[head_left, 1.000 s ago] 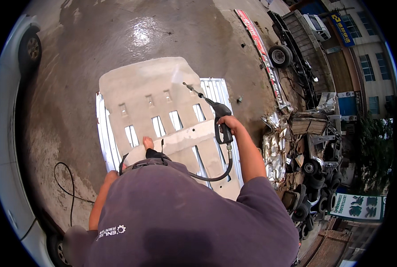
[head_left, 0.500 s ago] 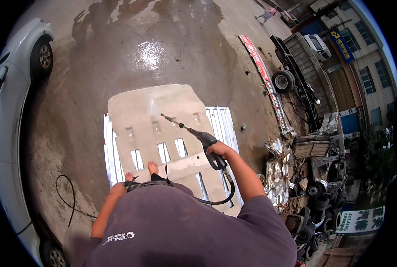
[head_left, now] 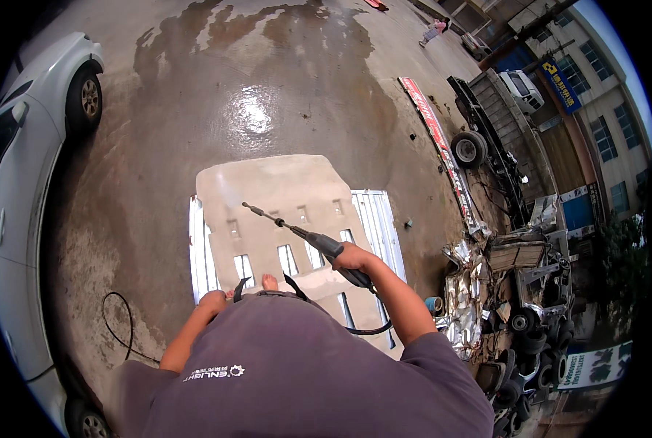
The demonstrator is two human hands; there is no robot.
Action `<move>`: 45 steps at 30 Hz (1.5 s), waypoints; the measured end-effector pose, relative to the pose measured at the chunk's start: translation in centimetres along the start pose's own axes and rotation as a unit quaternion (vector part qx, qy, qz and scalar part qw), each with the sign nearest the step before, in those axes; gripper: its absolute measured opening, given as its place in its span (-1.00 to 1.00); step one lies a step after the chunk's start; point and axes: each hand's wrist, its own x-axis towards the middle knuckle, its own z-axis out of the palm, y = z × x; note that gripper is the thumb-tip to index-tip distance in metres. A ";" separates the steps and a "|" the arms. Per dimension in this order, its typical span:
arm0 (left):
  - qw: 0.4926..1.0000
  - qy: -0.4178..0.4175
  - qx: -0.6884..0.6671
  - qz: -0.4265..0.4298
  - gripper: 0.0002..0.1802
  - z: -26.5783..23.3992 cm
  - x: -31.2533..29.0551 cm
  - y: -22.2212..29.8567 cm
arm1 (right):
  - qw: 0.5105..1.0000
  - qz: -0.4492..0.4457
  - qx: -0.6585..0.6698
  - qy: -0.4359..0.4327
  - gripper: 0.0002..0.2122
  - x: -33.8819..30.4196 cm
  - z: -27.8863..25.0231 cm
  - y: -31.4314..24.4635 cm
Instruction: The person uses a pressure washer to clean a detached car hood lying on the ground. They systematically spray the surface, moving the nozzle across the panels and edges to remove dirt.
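Note:
My right hand [head_left: 352,257] is closed round the grip of a black pressure washer gun [head_left: 322,244]. Its thin lance points forward and left, and a faint white spray leaves the tip over a beige moulded car floor mat [head_left: 267,179]. Slots and small recesses run across the mat, which lies on a ribbed white metal panel [head_left: 373,212]. A black hose [head_left: 373,330] curves from the gun back behind my shirt. My left hand [head_left: 212,301] is by my left hip; its fingers are mostly hidden. Just ahead of my waist, a bare foot [head_left: 269,282] stands on the mat.
A white car [head_left: 27,190] stands along the left, near a loop of black hose [head_left: 129,321] on the ground. Wet concrete [head_left: 173,95] spreads ahead. At right lie a long red and white sign board [head_left: 432,131], a truck frame [head_left: 486,139], crumpled metal [head_left: 463,299] and piled tyres [head_left: 534,358].
The lance tip and its spray have swung left across the mat, and my right hand has shifted slightly left. The whole view has moved a little, so the surroundings sit lower and farther right.

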 end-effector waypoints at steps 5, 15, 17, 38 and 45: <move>0.999 -0.037 -0.002 -0.014 -0.33 -2.1 -0.8 1.1 | 1.000 -0.017 -0.016 -0.001 -0.62 -1.0 1.9 -0.6; 0.997 -0.063 -0.017 0.041 -0.40 -2.9 -0.6 0.7 | 0.986 0.079 0.112 0.091 -0.58 -1.7 0.8 6.1; 0.997 -0.050 -0.015 0.058 -0.42 -0.8 2.5 -2.2 | 0.980 0.102 0.139 0.095 -0.58 -1.9 -0.2 6.1; 0.999 -0.004 -0.028 0.026 -0.63 -1.6 -1.6 -4.3 | 0.929 0.180 0.282 0.155 -0.85 -1.3 -3.3 4.9; 0.999 0.018 -0.019 0.041 -0.57 -1.1 -2.3 -6.5 | 0.965 0.145 0.204 0.084 -0.81 2.2 -0.9 0.8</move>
